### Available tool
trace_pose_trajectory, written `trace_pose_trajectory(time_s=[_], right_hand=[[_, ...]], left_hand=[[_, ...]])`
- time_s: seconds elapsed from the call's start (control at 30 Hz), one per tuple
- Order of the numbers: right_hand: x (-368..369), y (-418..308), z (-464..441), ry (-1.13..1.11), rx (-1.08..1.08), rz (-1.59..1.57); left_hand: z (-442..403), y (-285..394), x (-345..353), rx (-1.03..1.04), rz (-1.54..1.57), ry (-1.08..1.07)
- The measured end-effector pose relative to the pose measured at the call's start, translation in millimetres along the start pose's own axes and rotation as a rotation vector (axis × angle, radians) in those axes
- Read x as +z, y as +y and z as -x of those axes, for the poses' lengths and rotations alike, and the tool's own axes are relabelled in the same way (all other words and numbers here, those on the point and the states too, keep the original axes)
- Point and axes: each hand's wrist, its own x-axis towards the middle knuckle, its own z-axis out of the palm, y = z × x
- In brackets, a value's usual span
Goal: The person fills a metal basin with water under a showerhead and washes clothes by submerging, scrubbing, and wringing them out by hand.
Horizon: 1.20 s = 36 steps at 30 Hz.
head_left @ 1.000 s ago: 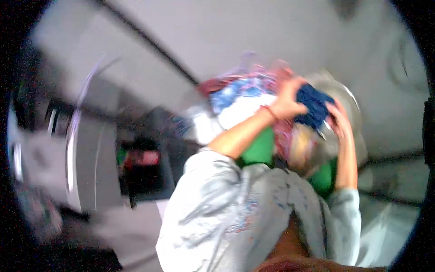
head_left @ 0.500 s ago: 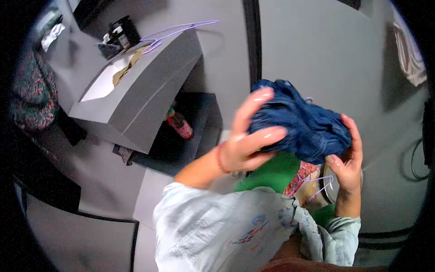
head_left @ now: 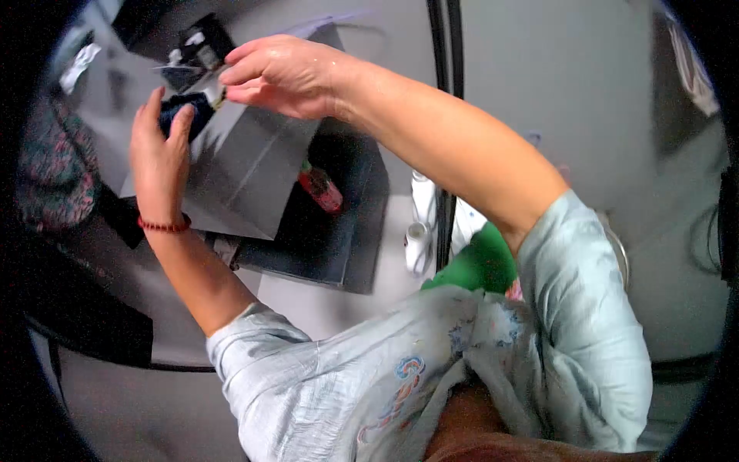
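Observation:
At the upper left, my left hand (head_left: 160, 154), with a red bead bracelet, has its thumb and fingers around a bundled dark blue cloth (head_left: 195, 115). The bundle is at the opening of a grey drawer (head_left: 246, 169), partly hidden by the fingers. My right hand (head_left: 281, 77) reaches across over the drawer's far end with its fingers stretched out. Nothing shows in its grasp. Some olive cloth (head_left: 219, 98) shows by its fingertips. A lilac hanger (head_left: 339, 17) lies on the drawer's far corner, blurred and partly covered.
A black box (head_left: 206, 42) stands behind the drawer. Below it, a bottle with a red label (head_left: 321, 189) sits on a dark shelf (head_left: 346, 246). Floral fabric (head_left: 58, 158) hangs at the left. White objects (head_left: 418, 231) stand on the floor beside green fabric (head_left: 477, 258).
Both hands have moved from in front of my body to the drawer at the upper left. The blue cloth has gone there too, and my right hand has let go of it.

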Motion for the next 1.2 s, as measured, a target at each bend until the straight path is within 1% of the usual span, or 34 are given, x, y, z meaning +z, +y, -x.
trace_pose_trajectory(time_s=[0.03,0.07,0.1,0.13,0.17,0.2,0.23,0.27,0.3,0.33,0.43,0.47,0.5,0.53,0.57,0.63,0.67,0.7,0.73,0.77,0.8,0.83,0.87,0.9,0.93,0.97,1.0,1.03,1.07,1.1,1.13,1.17,1.2], right_hand=[[-27.8,11.9,-13.0,-0.194,0.015,0.031],[-41.1,13.7,-8.0,-0.181,-0.01,0.191],[-54.1,14.9,-2.5,-0.165,-0.033,0.352],[-63.4,10.0,11.4,-0.157,-0.081,0.452],[-71.5,4.4,26.2,-0.145,-0.128,0.554],[-86.9,1.5,31.7,-0.214,-0.175,0.635],[-84.1,-6.4,65.8,-0.043,-0.109,0.553],[-93.2,-18.4,98.8,0.031,-0.106,0.561],[-97.5,-31.0,128.4,0.128,-0.086,0.655],[-99.1,-42.4,156.5,0.219,-0.062,0.747],[-103.1,-69.6,220.5,0.452,0.02,1.013],[-109.7,-73.6,231.7,0.477,0.022,1.016],[-129.3,-75.5,247.1,0.492,-0.046,0.879],[-145.0,-76.9,261.8,0.503,-0.116,0.742],[-158.5,-78.8,278.3,0.52,-0.118,0.742],[-190.7,-78.6,308.7,0.646,-0.166,0.488],[-212.0,-74.9,326.2,0.664,-0.169,0.476],[-237.4,-68.8,346.3,0.769,-0.167,0.455],[-262.2,-60.4,369.2,0.878,-0.167,0.43],[-285.9,-46.5,394.3,0.996,-0.161,0.287],[-303.1,-28.5,418.9,1.147,-0.155,0.309],[-321.8,-9.5,444.5,1.295,-0.144,0.336],[-356.0,11.2,479.7,1.507,-0.066,0.186],[-377.8,40.2,515.8,1.572,0.051,0.27],[-388.8,63.7,545.9,1.629,0.233,0.299],[-399.9,89.2,574.4,1.674,0.418,0.319],[-418.6,129.9,608.0,1.725,0.53,0.386],[-432.4,158.8,631.6,1.769,0.65,0.454],[-433.7,168.1,637.7,1.776,0.665,0.421],[-428.9,180.2,638.7,1.746,0.828,0.751],[-419.6,185.5,634.0,1.668,0.984,1.103],[-406.7,169.1,614.3,1.734,0.923,1.077],[-409.3,174.3,614.2,1.737,0.936,1.064]], left_hand=[[8.3,18.1,4.4,0.015,0.193,0.07],[17.1,41.0,9.8,0.016,0.398,0.132],[27.9,73.3,12.3,-0.048,0.556,0.15],[40.3,102.0,25.6,0.018,0.726,0.252],[51.5,129.1,32.7,0.082,0.806,0.275],[64.8,153.2,39.5,0.112,0.913,0.244],[74.7,172.5,51.0,0.139,1.064,0.171],[83.0,190.9,64.2,0.167,1.215,0.108],[87.5,206.2,75.7,0.22,1.161,0.102],[88.2,216.6,95.4,0.218,1.282,0.054],[86.4,265.3,127.3,0.436,1.285,-0.021],[85.0,281.0,128.9,0.494,1.259,-0.04],[87.3,301.1,142.3,0.398,1.493,-0.14],[82.4,317.7,153.8,0.534,1.413,-0.062],[85.8,338.1,156.9,0.414,1.533,-0.137],[94.4,371.6,186.5,0.343,1.68,-0.283],[100.4,381.1,214.3,0.4,1.718,-0.356],[109.7,390.3,249.5,0.399,1.619,-0.496],[121.4,403.5,263.7,0.33,1.69,-0.612],[140.5,414.5,300.0,0.27,1.548,-0.74],[155.4,423.6,322.7,0.257,1.428,-0.908],[181.0,433.3,358.4,0.234,1.392,-1.0],[200.8,446.2,381.5,0.189,1.297,-1.208],[245.0,450.7,425.7,0.14,1.4,-1.189],[271.1,453.9,442.5,0.124,1.336,-1.327],[292.1,458.8,457.3,0.331,1.223,-1.34],[313.6,464.4,472.4,0.537,1.1,-1.348],[345.6,469.4,491.7,0.574,1.157,-1.303],[371.0,474.7,505.8,0.611,1.212,-1.262],[377.4,483.9,506.6,0.622,1.201,-1.299],[376.2,495.3,499.8,0.78,1.16,-1.264],[379.6,507.6,499.0,0.934,1.119,-1.223],[386.1,518.2,500.8,0.935,1.123,-1.238]])
